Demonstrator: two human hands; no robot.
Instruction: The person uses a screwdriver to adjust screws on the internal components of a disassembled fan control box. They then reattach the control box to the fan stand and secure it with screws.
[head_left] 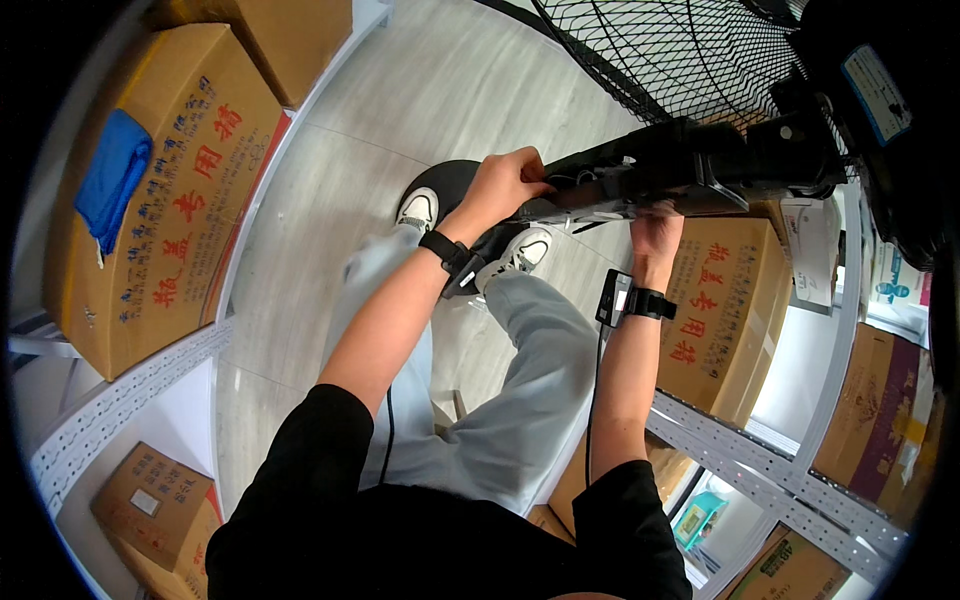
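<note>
Head | pale floor [330, 110] | shelves [130, 408] | left hand [503, 185] pinches fan [680, 165] | right hand [656, 236]: can't tell

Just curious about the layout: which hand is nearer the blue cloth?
Left. The left hand is right of the blue cloth, at the black fan; the right hand is farther right, partly hidden by the fan.

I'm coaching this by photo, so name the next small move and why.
Probably steady the fan with the right grip before shifting the left grip: the left is curled at the fan's picture-left end, while the right is against its near side, fingers partly hidden, so its hold can't be judged.
</note>
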